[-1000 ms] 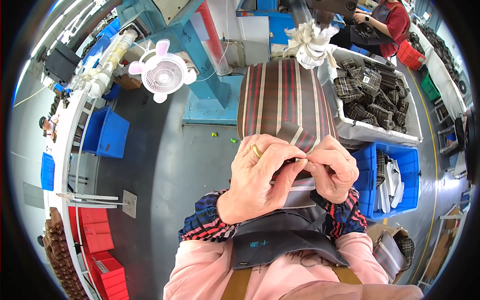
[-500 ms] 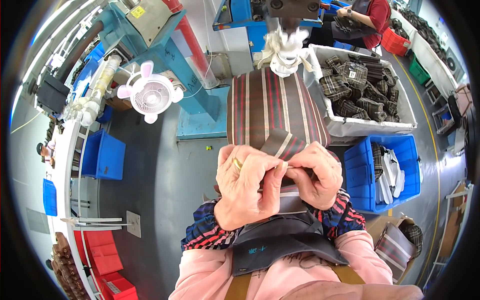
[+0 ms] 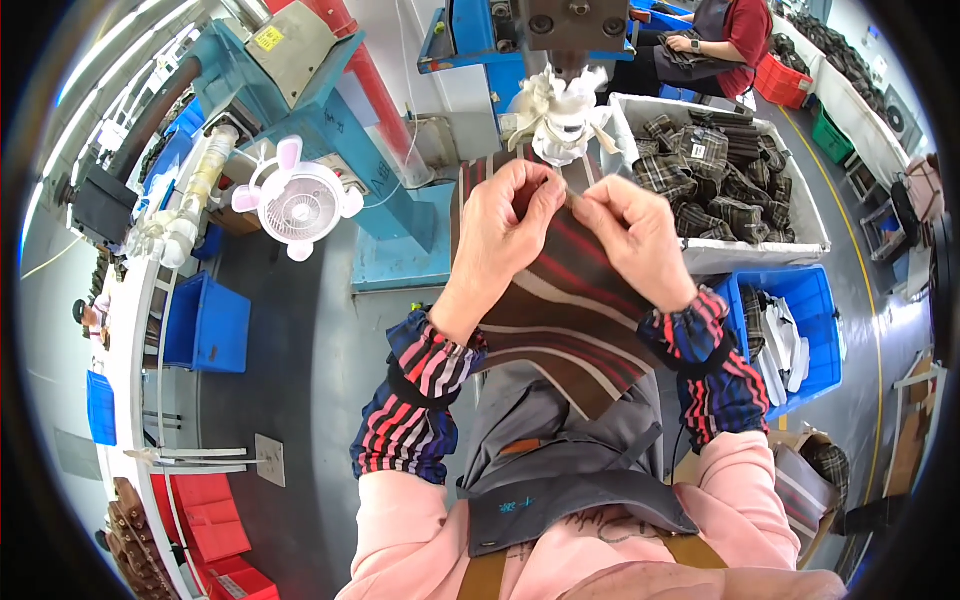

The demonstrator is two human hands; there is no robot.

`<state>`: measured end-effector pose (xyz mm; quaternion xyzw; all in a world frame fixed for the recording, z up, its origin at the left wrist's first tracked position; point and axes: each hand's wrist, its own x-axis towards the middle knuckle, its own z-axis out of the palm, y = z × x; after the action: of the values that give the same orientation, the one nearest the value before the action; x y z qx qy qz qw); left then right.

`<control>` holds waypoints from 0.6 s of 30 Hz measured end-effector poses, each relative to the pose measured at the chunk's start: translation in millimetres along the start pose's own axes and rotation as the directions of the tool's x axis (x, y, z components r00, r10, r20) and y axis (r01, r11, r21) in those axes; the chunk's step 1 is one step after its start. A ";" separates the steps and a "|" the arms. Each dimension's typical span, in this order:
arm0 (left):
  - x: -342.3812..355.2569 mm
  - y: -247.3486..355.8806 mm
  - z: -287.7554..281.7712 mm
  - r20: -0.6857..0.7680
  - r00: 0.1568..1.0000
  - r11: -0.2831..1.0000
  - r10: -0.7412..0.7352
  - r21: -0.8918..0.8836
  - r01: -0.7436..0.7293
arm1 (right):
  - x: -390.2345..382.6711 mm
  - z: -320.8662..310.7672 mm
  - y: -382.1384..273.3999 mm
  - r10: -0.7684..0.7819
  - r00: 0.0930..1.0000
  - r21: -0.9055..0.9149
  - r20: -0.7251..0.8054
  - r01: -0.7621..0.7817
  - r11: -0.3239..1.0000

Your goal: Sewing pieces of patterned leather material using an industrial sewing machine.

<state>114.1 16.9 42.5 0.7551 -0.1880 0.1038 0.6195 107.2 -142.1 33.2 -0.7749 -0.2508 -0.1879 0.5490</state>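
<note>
- Beneath both hands: striped fabric piece point(image 3: 570, 300), draped toward the lap, top edge pinched.
- Right of the hands: white bin of plaid pieces point(image 3: 720, 190).
- Left hand point(image 3: 510, 215), right hand point(image 3: 625, 235): close together, fingertips clamped on that edge.

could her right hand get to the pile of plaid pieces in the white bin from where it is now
Probably yes. The right hand is pinching the striped fabric together with the left hand, but the white bin of plaid pieces sits open beside it, nothing between.
</note>
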 end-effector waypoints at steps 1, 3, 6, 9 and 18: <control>2.4 -1.5 1.1 0.011 1.000 0.998 0.013 -0.062 -0.012 | 4.8 -3.9 1.5 0.022 1.000 0.053 0.022 -0.023 0.998; 7.4 -2.3 2.1 -0.006 1.000 1.000 -0.006 -0.007 0.006 | 14.4 -8.6 4.1 0.093 0.994 0.116 0.059 -0.100 0.988; 14.7 -3.4 2.1 -0.012 1.000 0.998 -0.009 0.055 0.009 | 21.1 -11.5 7.2 0.098 0.993 0.147 0.068 -0.107 0.983; 19.3 -5.9 2.0 0.004 0.999 0.999 -0.032 0.017 0.032 | 22.8 -11.7 9.6 0.109 0.991 0.144 0.076 -0.119 0.982; 22.0 -7.0 5.0 -0.070 0.994 0.993 0.082 0.089 -0.075 | 17.1 -12.2 11.1 0.146 0.988 0.210 0.050 -0.153 0.966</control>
<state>136.6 9.7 43.8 0.7689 -0.1901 0.1637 0.5881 127.3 -153.5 38.5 -0.7314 -0.2194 -0.1049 0.6371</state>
